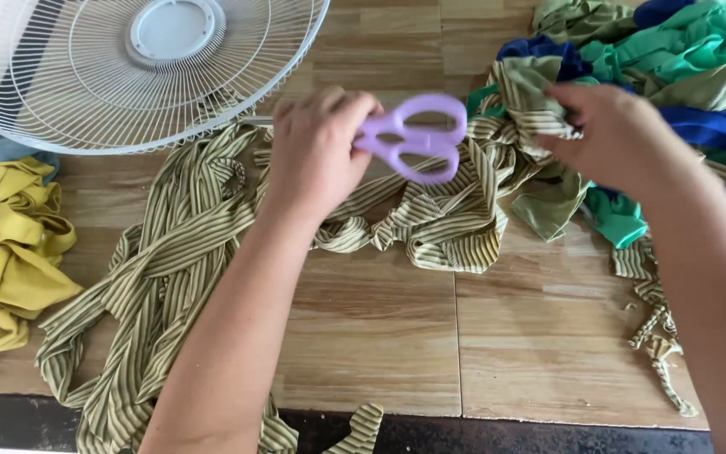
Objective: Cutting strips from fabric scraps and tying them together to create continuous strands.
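Left hand (317, 151): fingers curled tight around the blade end of the purple scissors (413, 139), so the two loop handles stick out to the right, free of the fingers. Handles are motion-blurred, and whether the blades are open or shut can't be told, they're hidden under the hand

Right hand (611, 134): fingertips pinched on a bunched fold of the olive-and-cream striped fabric (455, 219), gripping it just right of the scissor handles. Hands are near each other but not touching; the scissors sit between them, above the cloth

The striped fabric runs from that pinch down and left as a long crumpled strip, passes under the left forearm, then spreads in loose loops across the wooden tabletop (380, 328) to the near left edge. Narrow striped offcuts (657, 345) lie on the wood near the right forearm

Behind the right hand: heap of mixed cloth (691, 50) in green, blue and olive, touching the striped piece. Far left: separate pile of yellow fabric (6, 244) with some grey-blue mixed in, apart from the striped strip. Top left: white wire fan guard (140, 71) lying on the table, its rim overlapping the top end of the striped loops
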